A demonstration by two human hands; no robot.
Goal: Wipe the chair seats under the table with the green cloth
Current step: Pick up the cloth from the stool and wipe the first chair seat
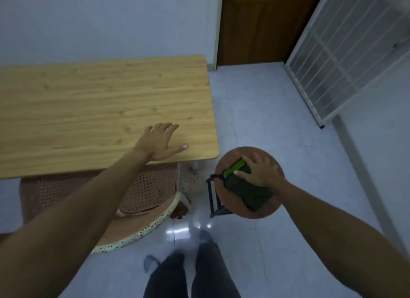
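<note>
A round brown stool seat (pixel 269 209) on a black frame stands on the floor just right of the table's near corner. The green cloth (pixel 246 189) lies folded on that seat, with a bright green edge at its far end. My right hand (pixel 259 171) presses down on the cloth, fingers spread over it. My left hand (pixel 160 142) rests flat and open on the wooden table (pixel 99 102) near its front right corner. A perforated pinkish chair seat (pixel 153 186) with a speckled rim sits partly under the table, half hidden by my left forearm.
A white wire rack (pixel 346 53) leans at the right. A brown door (pixel 255 26) stands behind the table's right end. The floor (pixel 277 111) is pale glossy tile. My legs (pixel 188 275) are at the bottom centre.
</note>
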